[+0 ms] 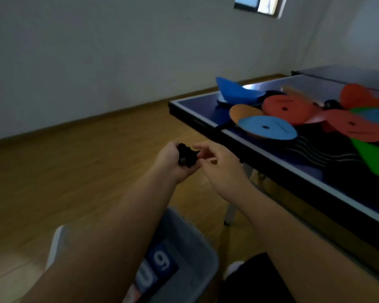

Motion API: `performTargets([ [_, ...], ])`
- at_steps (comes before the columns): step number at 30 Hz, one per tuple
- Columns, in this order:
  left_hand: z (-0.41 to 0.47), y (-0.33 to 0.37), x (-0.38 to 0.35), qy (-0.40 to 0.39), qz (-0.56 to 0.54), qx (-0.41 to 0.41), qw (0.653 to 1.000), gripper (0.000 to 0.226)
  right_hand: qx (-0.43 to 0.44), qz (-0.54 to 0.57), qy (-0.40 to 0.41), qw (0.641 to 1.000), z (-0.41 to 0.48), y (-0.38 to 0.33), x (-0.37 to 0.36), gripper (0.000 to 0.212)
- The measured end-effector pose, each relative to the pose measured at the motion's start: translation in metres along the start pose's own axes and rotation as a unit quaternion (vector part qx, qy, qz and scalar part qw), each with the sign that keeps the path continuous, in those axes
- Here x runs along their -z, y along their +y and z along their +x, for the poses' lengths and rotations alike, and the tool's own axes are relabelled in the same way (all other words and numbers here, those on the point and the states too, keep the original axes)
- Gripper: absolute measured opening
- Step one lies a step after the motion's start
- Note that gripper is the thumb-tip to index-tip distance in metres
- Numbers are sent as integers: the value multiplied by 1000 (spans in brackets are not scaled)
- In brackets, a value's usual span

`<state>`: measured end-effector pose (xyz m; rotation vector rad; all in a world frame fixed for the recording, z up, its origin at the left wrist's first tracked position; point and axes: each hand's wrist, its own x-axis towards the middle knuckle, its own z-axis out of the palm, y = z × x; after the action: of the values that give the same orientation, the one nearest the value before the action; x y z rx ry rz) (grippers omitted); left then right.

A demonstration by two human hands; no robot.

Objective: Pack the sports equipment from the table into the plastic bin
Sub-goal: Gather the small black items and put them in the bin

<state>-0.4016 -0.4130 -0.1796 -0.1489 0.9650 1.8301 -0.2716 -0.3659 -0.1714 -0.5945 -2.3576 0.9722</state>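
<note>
left hand [173, 158] is fisted round a small black bundle [186, 155], too blurry to name; right hand [219, 167] pinches its loose tip, so both hands meet mid-air above the plastic bin [197, 243]; I'd tuck that end in tight, then drop it straight down beside the number card [160, 259]; coloured discs [267, 127] sit on the bench [197, 103]

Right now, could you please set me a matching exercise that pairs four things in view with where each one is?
Things:
1. small black item
2. light blue disc
3. blue card marked 9
4. plastic bin

Places:
A. on the wooden floor
B. in the left hand
C. on the table
D. inside the plastic bin

Pairs: 1-B, 2-C, 3-D, 4-A.
</note>
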Motion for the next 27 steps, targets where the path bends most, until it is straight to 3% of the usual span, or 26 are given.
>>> performTargets([
  [8, 122, -37, 135, 124, -19, 37, 991, 44, -210, 147, -83, 963, 31, 100, -122, 19],
  [16, 225, -103, 267, 223, -52, 106, 968, 35, -457, 241, -163, 840, 48, 227, -249, 25],
  [23, 289, -157, 331, 304, -82, 124, 941, 28, -496, 163, -232, 821, 37, 313, -329, 37],
  [27, 315, -184, 356, 316, -82, 123, 937, 40, -520, 155, -249, 802, 32, 340, -355, 35],
])
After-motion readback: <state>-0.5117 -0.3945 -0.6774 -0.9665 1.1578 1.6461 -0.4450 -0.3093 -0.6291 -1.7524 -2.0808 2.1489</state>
